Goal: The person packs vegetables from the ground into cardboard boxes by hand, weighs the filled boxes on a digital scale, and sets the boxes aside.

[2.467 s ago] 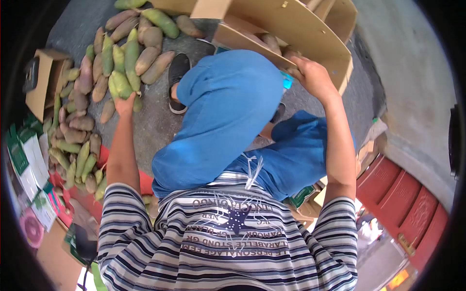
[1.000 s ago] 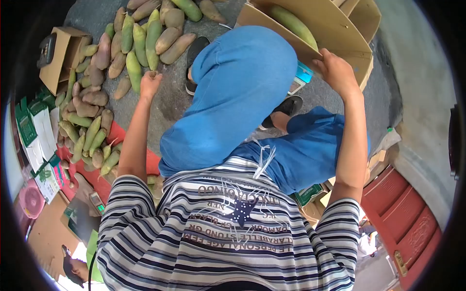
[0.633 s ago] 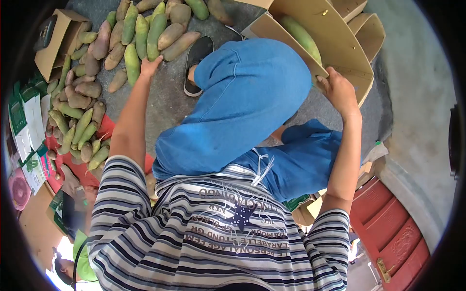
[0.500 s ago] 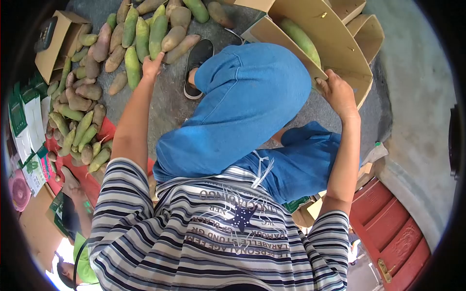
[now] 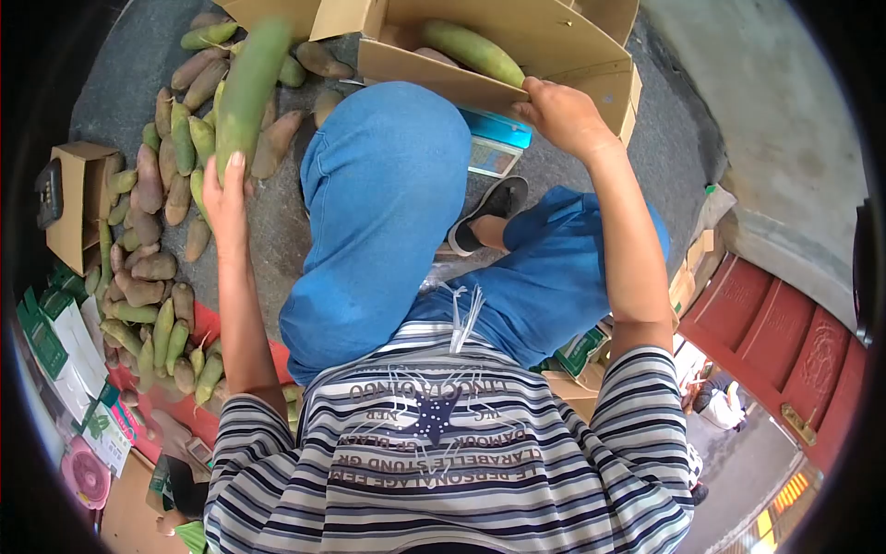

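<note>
My left hand point(image 5: 226, 189) is wrapped round the lower end of a large green root vegetable point(image 5: 251, 88), raised above the pile on the left and blurred at its top. My right hand point(image 5: 563, 113) has its fingers closed on the near edge of an open cardboard box point(image 5: 443, 74) at the top. Inside that box lies a long green root vegetable point(image 5: 475, 51), with part of a brownish one beside it. Green and brown root vegetables point(image 5: 148, 175) are spread over the grey floor beyond and below my left hand.
A blue-topped scale point(image 5: 496, 138) stands beneath the box's near edge. A smaller cardboard box point(image 5: 74, 208) is at the far left, above green and white cartons point(image 5: 69, 337). Red cloth point(image 5: 208, 323) lies under the lower pile. At the lower right is a red door point(image 5: 775, 342).
My left hand has lifted a green root vegetable off the pile. My right hand stays on the box edge. The view has shifted, so the box appears further left and the blue-topped scale shows again.
</note>
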`<state>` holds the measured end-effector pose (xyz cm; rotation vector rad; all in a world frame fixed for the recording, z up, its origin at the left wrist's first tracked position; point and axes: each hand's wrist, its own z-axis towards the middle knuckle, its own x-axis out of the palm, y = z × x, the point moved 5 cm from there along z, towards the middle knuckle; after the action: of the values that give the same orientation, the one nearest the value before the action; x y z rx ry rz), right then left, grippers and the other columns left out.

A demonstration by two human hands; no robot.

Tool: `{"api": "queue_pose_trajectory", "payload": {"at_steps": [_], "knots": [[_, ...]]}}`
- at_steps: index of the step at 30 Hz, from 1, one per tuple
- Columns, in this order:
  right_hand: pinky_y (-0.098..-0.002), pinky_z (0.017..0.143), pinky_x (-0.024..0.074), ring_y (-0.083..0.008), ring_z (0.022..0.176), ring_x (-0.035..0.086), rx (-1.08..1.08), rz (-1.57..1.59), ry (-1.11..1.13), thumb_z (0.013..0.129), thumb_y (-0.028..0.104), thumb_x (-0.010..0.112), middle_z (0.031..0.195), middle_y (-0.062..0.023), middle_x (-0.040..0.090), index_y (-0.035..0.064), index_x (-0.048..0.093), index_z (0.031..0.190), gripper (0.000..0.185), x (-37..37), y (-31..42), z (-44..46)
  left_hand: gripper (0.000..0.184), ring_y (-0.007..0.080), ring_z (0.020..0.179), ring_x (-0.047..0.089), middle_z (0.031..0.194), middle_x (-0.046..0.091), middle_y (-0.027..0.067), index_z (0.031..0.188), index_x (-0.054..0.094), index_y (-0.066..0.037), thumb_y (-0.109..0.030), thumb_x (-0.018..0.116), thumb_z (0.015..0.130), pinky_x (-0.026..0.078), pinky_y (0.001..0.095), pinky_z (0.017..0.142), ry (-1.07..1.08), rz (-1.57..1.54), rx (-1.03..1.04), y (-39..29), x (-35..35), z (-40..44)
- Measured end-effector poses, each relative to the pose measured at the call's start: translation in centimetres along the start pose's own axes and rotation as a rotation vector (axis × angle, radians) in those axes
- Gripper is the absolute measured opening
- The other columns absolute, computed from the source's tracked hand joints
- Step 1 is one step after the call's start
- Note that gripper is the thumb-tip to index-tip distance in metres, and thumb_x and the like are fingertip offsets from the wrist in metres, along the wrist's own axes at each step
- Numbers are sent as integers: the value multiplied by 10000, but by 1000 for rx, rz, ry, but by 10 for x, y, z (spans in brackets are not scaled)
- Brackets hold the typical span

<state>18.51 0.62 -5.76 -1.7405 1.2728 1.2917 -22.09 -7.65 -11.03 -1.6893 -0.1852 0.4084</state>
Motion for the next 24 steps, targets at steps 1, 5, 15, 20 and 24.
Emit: {"api": "queue_pose_trajectory", "payload": {"at_steps": [1, 5, 15, 20, 24], "knots": [[-461, 763, 467, -371, 895, 597, 0, -4, 1, 883, 269, 548, 904, -200, 632, 9, 531, 949, 269, 0, 1, 1, 331, 81, 664, 490, 842, 573, 12, 1063, 589, -9, -276, 608, 869, 387, 216, 593, 45, 42, 84, -27, 9, 4], [-457, 765, 471, -360, 897, 602, -1, 4, -2, 877, 272, 557, 901, -195, 634, 13, 537, 955, 272, 0, 0, 0, 424, 174, 936, 573, 1024, 606, 77, 1183, 544, -10, -229, 644, 833, 433, 285, 824, 259, 252, 544, -131, 74, 22], [-453, 759, 474, -357, 897, 601, 41, 6, 42, 879, 258, 552, 910, -195, 632, 27, 547, 956, 243, -3, 3, -4, 428, 205, 1005, 585, 1147, 569, 128, 1208, 544, -39, -222, 662, 840, 471, 324, 860, 249, 458, 706, -105, 107, 46], [-452, 738, 471, -369, 890, 597, -50, 58, -70, 884, 262, 548, 928, -189, 633, 31, 537, 1015, 266, -3, 6, -6, 367, 177, 787, 605, 897, 638, 126, 1107, 575, -16, -261, 650, 845, 481, 293, 696, 328, 346, 260, 10, 66, 58], [-456, 750, 478, -350, 905, 605, -30, 41, -77, 893, 318, 534, 949, -171, 636, 29, 543, 983, 303, -2, 3, -7, 352, 220, 779, 616, 875, 635, 157, 1063, 572, 7, -256, 641, 840, 487, 334, 713, 478, 516, 109, 84, 58, 55]]}}
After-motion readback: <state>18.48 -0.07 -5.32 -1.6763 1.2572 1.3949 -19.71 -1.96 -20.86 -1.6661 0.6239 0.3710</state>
